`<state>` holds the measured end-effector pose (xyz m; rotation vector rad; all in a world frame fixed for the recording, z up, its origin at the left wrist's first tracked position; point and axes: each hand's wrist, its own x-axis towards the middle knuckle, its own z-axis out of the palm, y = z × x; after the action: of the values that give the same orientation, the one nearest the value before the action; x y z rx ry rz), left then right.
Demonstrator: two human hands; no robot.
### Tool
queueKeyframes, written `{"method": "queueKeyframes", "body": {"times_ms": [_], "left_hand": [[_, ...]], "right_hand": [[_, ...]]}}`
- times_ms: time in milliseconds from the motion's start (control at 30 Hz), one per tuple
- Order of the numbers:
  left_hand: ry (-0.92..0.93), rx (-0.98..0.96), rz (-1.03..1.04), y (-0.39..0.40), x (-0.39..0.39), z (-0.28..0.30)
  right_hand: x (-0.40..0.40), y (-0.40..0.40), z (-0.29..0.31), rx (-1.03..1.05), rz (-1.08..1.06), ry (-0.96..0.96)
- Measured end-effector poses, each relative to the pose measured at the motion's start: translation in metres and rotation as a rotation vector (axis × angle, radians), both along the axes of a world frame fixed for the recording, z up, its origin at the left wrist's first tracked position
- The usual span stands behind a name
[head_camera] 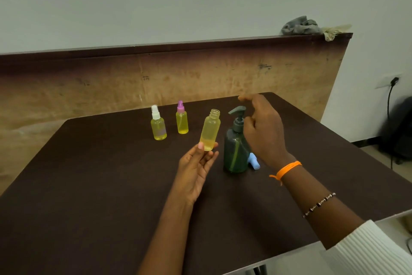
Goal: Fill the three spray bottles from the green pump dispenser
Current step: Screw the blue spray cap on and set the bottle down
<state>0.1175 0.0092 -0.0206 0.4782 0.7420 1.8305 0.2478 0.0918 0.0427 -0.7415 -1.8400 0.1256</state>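
My left hand point(197, 167) pinches the base of an uncapped spray bottle point(210, 128), tilted slightly and holding a little yellow liquid at its bottom, just left of the green pump dispenser point(236, 145). My right hand point(263, 127) hovers beside and above the pump head with fingers loosely spread, holding nothing. A blue spray cap point(254, 161) lies on the table behind the dispenser. Two capped bottles full of yellow liquid stand farther back: one with a white sprayer point(157, 123), one with a pink sprayer point(182, 118).
Everything stands on a dark brown table point(111, 185) with its right edge close by. A plywood board point(156, 78) leans against the wall behind. Crumpled cloths point(301, 26) lie on its top right. A dark bag point(399, 127) sits on the floor at right.
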Motion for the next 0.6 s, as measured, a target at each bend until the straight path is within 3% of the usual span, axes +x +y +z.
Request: {"method": "queueKeyframes", "body": {"times_ms": [100,200,367,600], "left_hand": [[-0.025,0.000,-0.005,-0.001,0.000,0.002],[-0.035,0.000,-0.012,-0.001,0.001,0.002],[-0.065,-0.009,0.013,-0.001,-0.001,0.003],[-0.102,-0.001,0.039,-0.001,-0.003,0.003]], "right_hand": [[0.018,-0.003,-0.004,0.002,-0.043,0.128],[0.036,-0.001,-0.027,-0.139,-0.106,0.162],[0.045,0.010,-0.072,-0.380,-0.104,-0.393],[0.040,0.019,-0.090,-0.452,-0.065,-0.561]]}}
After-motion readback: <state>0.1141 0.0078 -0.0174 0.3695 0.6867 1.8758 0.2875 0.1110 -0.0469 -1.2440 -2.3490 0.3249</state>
